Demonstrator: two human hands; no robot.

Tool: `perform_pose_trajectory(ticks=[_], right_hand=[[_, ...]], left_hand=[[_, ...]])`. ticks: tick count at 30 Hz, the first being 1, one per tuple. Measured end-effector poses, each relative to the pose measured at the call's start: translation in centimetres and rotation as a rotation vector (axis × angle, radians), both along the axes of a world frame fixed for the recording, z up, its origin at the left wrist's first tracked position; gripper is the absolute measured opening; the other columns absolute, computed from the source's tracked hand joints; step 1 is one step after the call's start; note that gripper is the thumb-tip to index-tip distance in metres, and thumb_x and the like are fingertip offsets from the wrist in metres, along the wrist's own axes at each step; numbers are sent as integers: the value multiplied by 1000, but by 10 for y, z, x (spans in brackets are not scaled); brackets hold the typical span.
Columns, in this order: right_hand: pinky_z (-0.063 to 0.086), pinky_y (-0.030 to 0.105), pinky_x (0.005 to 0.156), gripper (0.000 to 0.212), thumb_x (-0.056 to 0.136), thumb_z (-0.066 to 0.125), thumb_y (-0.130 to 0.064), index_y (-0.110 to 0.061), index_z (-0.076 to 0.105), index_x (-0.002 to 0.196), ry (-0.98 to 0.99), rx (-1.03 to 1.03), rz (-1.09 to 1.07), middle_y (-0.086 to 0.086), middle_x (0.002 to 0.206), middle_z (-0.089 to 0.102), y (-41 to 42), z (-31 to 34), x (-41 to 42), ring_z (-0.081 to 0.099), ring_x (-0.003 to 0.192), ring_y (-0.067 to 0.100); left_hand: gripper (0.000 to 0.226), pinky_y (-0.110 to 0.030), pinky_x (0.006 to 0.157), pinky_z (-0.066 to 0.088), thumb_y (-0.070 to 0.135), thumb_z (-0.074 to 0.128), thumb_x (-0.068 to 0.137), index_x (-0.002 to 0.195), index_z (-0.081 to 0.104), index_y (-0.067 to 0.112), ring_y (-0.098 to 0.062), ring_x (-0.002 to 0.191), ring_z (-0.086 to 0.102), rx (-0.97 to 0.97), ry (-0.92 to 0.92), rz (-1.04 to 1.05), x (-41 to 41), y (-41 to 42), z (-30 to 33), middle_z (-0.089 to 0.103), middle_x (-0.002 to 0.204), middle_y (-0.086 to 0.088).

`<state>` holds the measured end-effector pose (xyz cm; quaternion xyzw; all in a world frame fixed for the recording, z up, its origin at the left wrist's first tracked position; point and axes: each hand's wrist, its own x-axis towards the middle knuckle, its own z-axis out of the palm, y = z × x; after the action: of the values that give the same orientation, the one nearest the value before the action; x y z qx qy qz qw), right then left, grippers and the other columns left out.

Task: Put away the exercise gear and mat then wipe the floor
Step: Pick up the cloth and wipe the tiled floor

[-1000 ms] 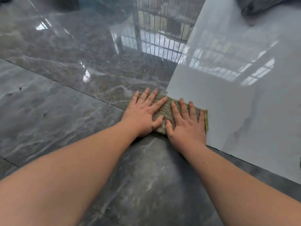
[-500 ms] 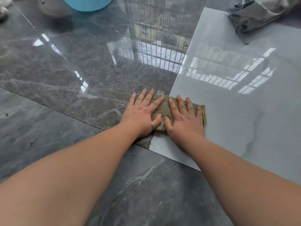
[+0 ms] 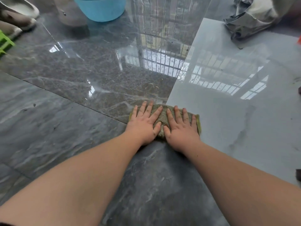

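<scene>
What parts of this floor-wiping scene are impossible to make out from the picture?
Head view only:
- Cloth: mostly covered by the left hand and right hand pressing flat on it.
- Blue bucket: top cut off by the frame edge.
- Grey bag: cut off at the top right.
- Shoes: blurred, partly out of frame.
</scene>
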<state>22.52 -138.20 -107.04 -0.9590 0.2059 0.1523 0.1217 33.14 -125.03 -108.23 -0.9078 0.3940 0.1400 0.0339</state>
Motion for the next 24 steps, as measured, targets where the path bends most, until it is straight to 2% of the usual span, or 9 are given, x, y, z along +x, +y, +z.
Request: perform_pose_trajectory(ticks=[7, 10, 12, 15, 17, 22, 24], right_hand=[[-18, 55, 117, 69, 98, 18, -56, -32, -11, 156, 20, 3, 65, -4, 163, -21, 56, 4, -61, -22, 149, 24], [-20, 55, 115, 70, 97, 19, -56, -31, -10, 156, 32, 3, 121, -2, 163, -20, 84, 6, -96, -21, 150, 25], [-14, 54, 117, 71, 95, 24, -56, -30, 2, 157, 7, 23, 125, 0, 165, -7, 102, 6, -116, -9, 152, 26], [5, 56, 117, 71, 89, 41, -54, -26, 33, 153, -48, 11, 97, 3, 161, 26, 135, 3, -144, 22, 149, 29], [8, 57, 117, 70, 87, 45, -53, -25, 36, 152, -61, 3, 81, 3, 160, 28, 161, 0, -163, 24, 149, 28], [14, 58, 116, 69, 84, 45, -50, -26, 42, 149, -58, 5, 72, 1, 159, 28, 218, 1, -194, 24, 147, 30], [12, 59, 117, 69, 85, 43, -51, -27, 40, 150, -46, -3, 79, 2, 159, 32, 231, 1, -198, 23, 147, 30]], left_hand=[[65, -51, 118, -14, 53, 17, 97, 152, -13, 38, -22, 148, -23, 7, 46, 33, -70, 62, 2, -21, 162, -1], [66, -51, 118, -14, 56, 12, 93, 150, -16, 39, -21, 147, -25, 21, 55, 60, -106, 96, 3, -25, 160, 0], [66, -51, 119, -13, 57, 9, 90, 149, -15, 39, -20, 147, -25, 2, 54, 85, -128, 117, 2, -24, 160, 0], [66, -52, 119, -10, 58, 13, 91, 149, -11, 40, -21, 148, -23, -17, 61, 113, -155, 149, 2, -20, 161, 1], [66, -52, 120, -7, 58, 16, 91, 150, -9, 42, -21, 148, -22, 0, 67, 106, -171, 174, 4, -20, 161, 1], [70, -55, 117, 10, 57, 32, 91, 154, 6, 39, -25, 151, 4, -53, 51, 92, -200, 235, 3, 7, 163, -3], [70, -55, 117, 11, 56, 33, 91, 153, 6, 39, -27, 151, 9, -61, 46, 88, -207, 252, 3, 10, 163, -5]])
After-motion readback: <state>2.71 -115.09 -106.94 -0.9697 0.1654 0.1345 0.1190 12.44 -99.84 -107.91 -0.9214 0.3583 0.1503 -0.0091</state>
